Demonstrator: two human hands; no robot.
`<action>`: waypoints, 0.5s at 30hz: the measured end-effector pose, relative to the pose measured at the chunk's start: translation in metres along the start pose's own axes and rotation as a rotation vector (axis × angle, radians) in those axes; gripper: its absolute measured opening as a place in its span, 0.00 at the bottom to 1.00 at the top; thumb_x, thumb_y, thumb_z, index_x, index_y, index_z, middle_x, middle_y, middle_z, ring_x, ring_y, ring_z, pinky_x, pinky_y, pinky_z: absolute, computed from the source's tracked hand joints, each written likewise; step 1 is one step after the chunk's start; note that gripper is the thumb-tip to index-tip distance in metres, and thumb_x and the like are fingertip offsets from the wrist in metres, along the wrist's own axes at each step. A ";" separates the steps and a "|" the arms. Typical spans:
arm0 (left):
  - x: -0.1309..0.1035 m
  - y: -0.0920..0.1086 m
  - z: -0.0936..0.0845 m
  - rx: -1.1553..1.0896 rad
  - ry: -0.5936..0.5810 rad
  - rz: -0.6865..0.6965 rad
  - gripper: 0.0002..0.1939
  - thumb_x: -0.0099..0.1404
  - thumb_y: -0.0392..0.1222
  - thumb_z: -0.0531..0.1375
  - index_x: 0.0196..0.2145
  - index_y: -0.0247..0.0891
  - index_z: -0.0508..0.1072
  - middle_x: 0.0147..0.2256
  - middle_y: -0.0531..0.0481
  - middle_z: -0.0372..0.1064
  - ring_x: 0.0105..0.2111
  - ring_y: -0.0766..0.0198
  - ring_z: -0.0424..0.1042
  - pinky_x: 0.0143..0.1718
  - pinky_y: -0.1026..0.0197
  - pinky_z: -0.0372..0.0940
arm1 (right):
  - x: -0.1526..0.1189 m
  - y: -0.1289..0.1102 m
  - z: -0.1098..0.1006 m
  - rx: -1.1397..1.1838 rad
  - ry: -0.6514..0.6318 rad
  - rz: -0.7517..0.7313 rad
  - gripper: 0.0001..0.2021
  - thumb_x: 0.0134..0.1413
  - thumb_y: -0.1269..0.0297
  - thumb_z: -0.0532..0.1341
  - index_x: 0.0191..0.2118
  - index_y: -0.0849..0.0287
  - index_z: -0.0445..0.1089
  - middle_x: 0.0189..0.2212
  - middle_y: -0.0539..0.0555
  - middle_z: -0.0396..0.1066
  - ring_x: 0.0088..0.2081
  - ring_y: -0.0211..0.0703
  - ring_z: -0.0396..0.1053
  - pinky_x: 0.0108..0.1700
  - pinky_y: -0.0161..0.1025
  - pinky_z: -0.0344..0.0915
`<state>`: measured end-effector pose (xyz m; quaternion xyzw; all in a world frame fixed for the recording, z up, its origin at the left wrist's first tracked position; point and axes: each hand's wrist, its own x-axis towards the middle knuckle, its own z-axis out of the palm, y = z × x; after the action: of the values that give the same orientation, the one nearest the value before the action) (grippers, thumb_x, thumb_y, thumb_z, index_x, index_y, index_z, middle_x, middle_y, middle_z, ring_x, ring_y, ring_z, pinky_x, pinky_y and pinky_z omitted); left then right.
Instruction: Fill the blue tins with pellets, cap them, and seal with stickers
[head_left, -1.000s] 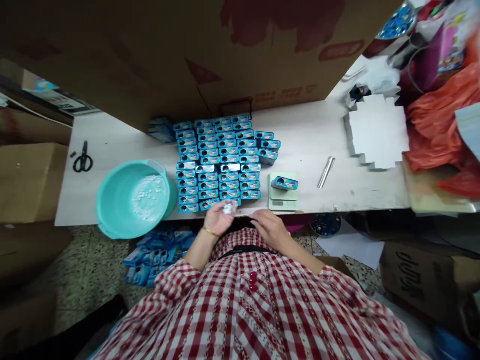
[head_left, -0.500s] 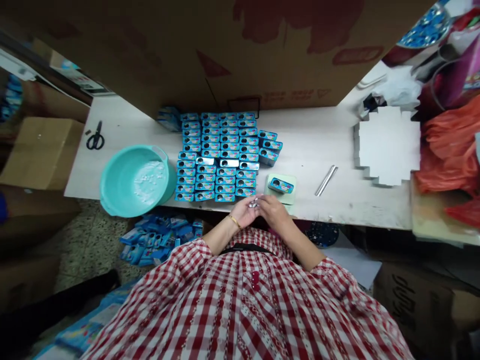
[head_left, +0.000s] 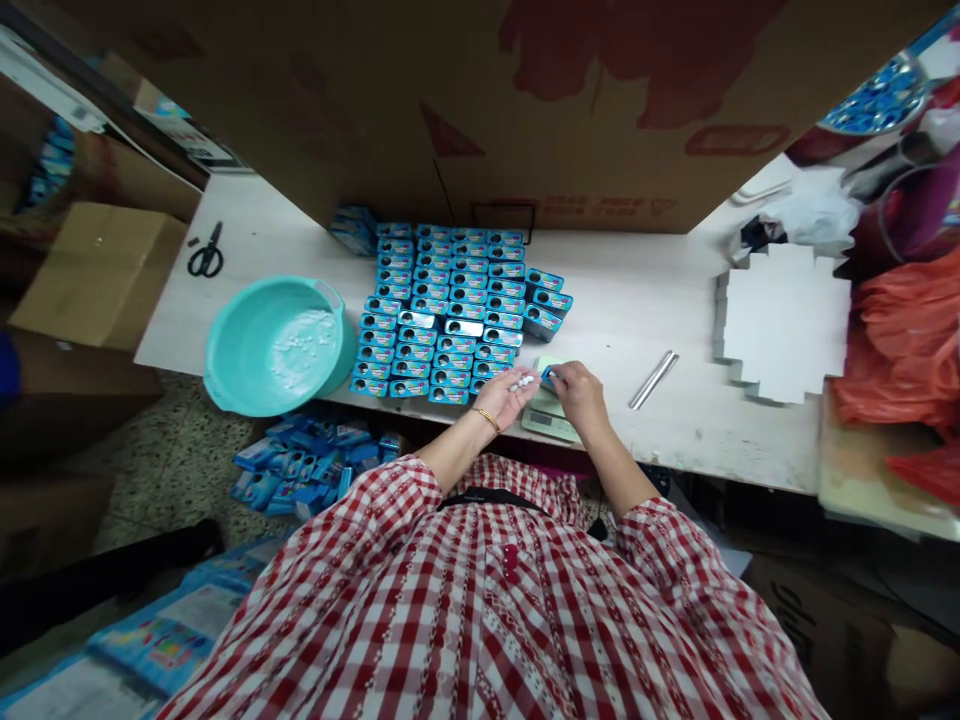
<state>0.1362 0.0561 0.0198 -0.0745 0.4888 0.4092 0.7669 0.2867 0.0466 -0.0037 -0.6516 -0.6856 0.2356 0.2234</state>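
Note:
My left hand (head_left: 504, 398) is palm up with curled fingers and holds several small white pieces (head_left: 523, 382). To its right, my right hand (head_left: 581, 395) is closed at a blue tin (head_left: 548, 376), which its fingers partly cover. That tin is over a pale green scale (head_left: 550, 423) at the table's front edge. Rows of blue tins (head_left: 452, 362) stand packed together just behind my left hand. More white pieces lie in a turquoise basin (head_left: 247, 345) on the left.
Scissors (head_left: 206, 257) lie behind the basin. A silver strip (head_left: 654, 380) is right of the scale, and a white cardboard piece (head_left: 784, 320) lies farther right. A large cardboard box (head_left: 570, 120) stands at the table's back. Red plastic bags (head_left: 900, 340) are at far right.
My right hand has moved away from my left palm to the tin on the scale. The white pieces in my left palm now show more openly. The view has shifted slightly.

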 end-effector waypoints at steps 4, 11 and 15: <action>-0.008 0.008 -0.014 -0.020 0.032 0.011 0.07 0.61 0.28 0.53 0.34 0.28 0.70 0.31 0.40 0.72 0.40 0.60 0.73 0.47 0.58 0.66 | -0.002 -0.001 -0.004 -0.003 -0.005 -0.007 0.10 0.53 0.68 0.55 0.36 0.57 0.73 0.35 0.55 0.71 0.37 0.43 0.68 0.39 0.39 0.65; -0.025 0.020 -0.051 -0.091 0.147 0.033 0.07 0.61 0.28 0.53 0.34 0.27 0.71 0.30 0.41 0.72 0.35 0.62 0.74 0.42 0.62 0.69 | -0.016 0.012 -0.025 0.374 0.206 0.233 0.08 0.48 0.62 0.59 0.31 0.59 0.73 0.31 0.53 0.73 0.34 0.41 0.69 0.38 0.40 0.67; -0.033 0.017 -0.066 -0.103 0.198 -0.008 0.07 0.60 0.28 0.54 0.32 0.28 0.71 0.28 0.43 0.72 0.31 0.66 0.74 0.37 0.65 0.70 | -0.030 0.023 -0.031 0.514 0.289 0.391 0.10 0.45 0.60 0.61 0.32 0.61 0.73 0.31 0.53 0.73 0.32 0.40 0.69 0.37 0.41 0.68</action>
<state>0.0727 0.0151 0.0175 -0.1556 0.5402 0.4215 0.7116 0.3255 0.0186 0.0071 -0.7196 -0.4277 0.3439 0.4255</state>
